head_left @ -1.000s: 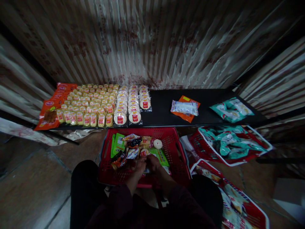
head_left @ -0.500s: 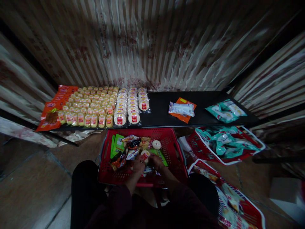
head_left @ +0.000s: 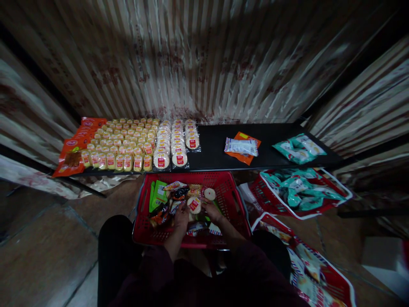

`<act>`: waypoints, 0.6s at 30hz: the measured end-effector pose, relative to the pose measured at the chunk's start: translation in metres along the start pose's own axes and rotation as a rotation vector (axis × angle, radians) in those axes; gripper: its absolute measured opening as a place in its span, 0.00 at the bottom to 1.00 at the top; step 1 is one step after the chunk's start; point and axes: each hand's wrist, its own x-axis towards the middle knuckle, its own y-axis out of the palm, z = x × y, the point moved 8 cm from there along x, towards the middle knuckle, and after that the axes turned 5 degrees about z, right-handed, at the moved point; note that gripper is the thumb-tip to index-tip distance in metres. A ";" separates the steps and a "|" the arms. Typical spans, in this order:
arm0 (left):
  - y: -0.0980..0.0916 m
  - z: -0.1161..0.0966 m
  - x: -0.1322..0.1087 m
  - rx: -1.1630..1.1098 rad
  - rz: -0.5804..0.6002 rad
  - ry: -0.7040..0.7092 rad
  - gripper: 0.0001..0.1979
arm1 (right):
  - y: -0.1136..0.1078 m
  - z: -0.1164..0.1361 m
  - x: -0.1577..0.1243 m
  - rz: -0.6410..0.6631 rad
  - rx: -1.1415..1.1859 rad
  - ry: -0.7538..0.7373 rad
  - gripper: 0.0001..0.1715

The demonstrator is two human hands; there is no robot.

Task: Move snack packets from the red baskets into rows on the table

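Between my two hands, over a red plastic basket (head_left: 139,230), is a round pale biscuit (head_left: 194,205) in clear wrap with a red label. The fingers of my left hand (head_left: 181,216) pinch its left edge. On its right edge my right hand (head_left: 212,212) is closed, its fingertips partly hidden. Inside the basket, mixed packaged snacks surround the hands: green packets (head_left: 159,194), a black-and-orange packet (head_left: 160,213), and striped white packets (head_left: 194,229). A second round biscuit (head_left: 209,194) lies just above my right hand.
Ahead, a black shelf (head_left: 211,157) holds rows of small yellow cakes (head_left: 119,145), round biscuits (head_left: 161,160), orange packets (head_left: 72,155), a white packet (head_left: 242,147) and teal packets (head_left: 300,149). On the right stand another red basket (head_left: 258,196) of teal packets and one (head_left: 347,283) of striped packets.
The held biscuit has come up slightly and turned its labelled face more toward me. My hands have shifted a little with it, uncovering striped packets below.
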 end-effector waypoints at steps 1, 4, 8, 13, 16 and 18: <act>0.001 -0.002 -0.001 -0.033 -0.004 -0.016 0.18 | 0.000 0.003 -0.002 0.009 0.000 0.001 0.16; 0.007 -0.009 -0.007 -0.124 0.024 -0.043 0.17 | 0.005 0.012 -0.005 0.079 0.001 -0.015 0.18; 0.021 -0.015 -0.018 -0.229 0.107 -0.110 0.12 | 0.007 0.022 -0.007 0.101 0.000 -0.059 0.20; 0.030 -0.021 -0.026 -0.406 0.115 -0.142 0.11 | 0.000 0.018 -0.009 0.043 0.092 -0.074 0.22; 0.033 -0.025 -0.027 -0.491 0.136 -0.101 0.12 | 0.003 0.017 -0.016 0.090 0.116 -0.096 0.21; 0.034 -0.028 -0.028 -0.531 0.144 -0.081 0.12 | 0.006 0.019 -0.022 0.114 0.107 -0.117 0.21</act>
